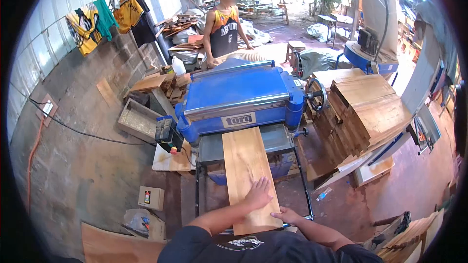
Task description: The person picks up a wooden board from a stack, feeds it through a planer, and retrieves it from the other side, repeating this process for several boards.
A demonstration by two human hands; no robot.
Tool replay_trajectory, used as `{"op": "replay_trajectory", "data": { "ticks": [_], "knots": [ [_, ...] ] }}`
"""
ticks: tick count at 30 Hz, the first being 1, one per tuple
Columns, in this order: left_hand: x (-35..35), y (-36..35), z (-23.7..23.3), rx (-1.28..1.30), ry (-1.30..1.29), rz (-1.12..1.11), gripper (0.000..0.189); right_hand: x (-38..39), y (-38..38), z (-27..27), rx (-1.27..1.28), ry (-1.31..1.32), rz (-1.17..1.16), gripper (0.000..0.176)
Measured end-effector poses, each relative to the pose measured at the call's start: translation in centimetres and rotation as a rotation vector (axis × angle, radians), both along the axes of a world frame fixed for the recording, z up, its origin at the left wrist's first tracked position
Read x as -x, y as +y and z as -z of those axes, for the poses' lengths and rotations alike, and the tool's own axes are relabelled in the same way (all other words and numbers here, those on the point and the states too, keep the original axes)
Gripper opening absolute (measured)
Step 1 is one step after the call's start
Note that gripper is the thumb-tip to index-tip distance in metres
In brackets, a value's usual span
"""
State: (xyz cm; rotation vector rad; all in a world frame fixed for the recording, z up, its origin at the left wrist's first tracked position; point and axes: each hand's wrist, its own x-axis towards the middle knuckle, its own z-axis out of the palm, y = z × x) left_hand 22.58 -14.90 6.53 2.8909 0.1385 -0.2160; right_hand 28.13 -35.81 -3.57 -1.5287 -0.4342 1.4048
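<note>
A long wooden board lies on the infeed table of a blue planer, its far end under the machine's front. My left hand rests flat on top of the board, fingers spread and pointing forward. At the board's right edge, near its close end, my right hand grips the side with the thumb on top; its other fingers are partly hidden.
A co-worker stands behind the planer. Stacked boards are on the right beside the handwheel. A switch box and a wooden box sit left. A cardboard box is on the floor.
</note>
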Motion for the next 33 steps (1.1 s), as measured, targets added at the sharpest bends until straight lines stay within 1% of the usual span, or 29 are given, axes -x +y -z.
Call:
{"op": "replay_trajectory", "data": {
  "ticks": [2,6,8,11,14,15,17,21,23,24,26,27,29,30,32,33],
  "knots": [
    [1.1,-1.1,-0.1,0.0,0.007,-0.005,0.073,0.0,0.1,-1.9,0.0,0.068,0.02,0.046],
    [2.8,-1.7,0.8,-0.022,-0.052,-0.006,0.071,-0.2,0.3,-1.0,-0.046,0.14,0.032,0.046],
    [3.5,-1.6,0.9,-0.053,-0.125,0.027,0.071,-0.3,0.2,-0.5,-0.017,0.171,0.021,0.046],
    [4.3,-1.5,1.3,-0.017,-0.176,0.028,0.071,-0.3,0.2,-1.2,-0.064,0.233,0.02,0.044],
    [5.4,-1.3,1.3,-0.048,-0.123,0.08,0.073,-0.5,0.3,-1.6,-0.085,0.255,-0.022,0.043],
    [5.9,-0.9,0.9,-0.044,-0.124,0.084,0.073,-0.5,0.2,-1.0,-0.082,0.254,-0.017,0.043],
    [7.1,0.5,0.1,-0.061,-0.022,0.331,0.074,-0.6,0.3,0.3,-0.118,0.246,-0.026,0.042],
    [7.3,1.3,-0.4,-0.031,0.047,0.421,0.073,-0.5,0.2,-0.6,-0.062,0.225,-0.015,0.041],
    [7.0,0.5,-0.1,-0.002,0.007,0.323,0.071,-0.3,0.2,-1.5,-0.087,0.271,0.022,0.04],
    [6.6,0.0,0.2,-0.003,0.009,0.33,0.071,-0.4,0.2,-1.6,-0.09,0.274,0.029,0.04],
    [5.7,-1.2,0.8,0.047,-0.115,0.177,0.07,-0.3,0.1,-1.6,-0.086,0.274,0.016,0.04],
    [4.9,-1.5,1.5,0.048,-0.11,0.185,0.07,-0.4,0.0,-1.3,-0.087,0.279,0.024,0.04],
    [3.2,-1.5,2.4,0.013,-0.14,0.078,0.072,-0.6,0.2,-0.4,-0.125,0.265,-0.026,0.042],
    [2.6,-1.5,2.0,0.014,-0.138,0.085,0.072,-0.6,0.3,-0.1,-0.125,0.266,-0.02,0.042],
    [1.0,-1.1,0.5,0.048,-0.017,-0.049,0.076,-0.5,0.3,0.8,-0.148,0.245,-0.023,0.043],
    [0.3,-0.7,0.1,0.05,-0.018,-0.044,0.076,-0.4,0.2,0.1,-0.147,0.243,-0.017,0.043]
  ]
}}
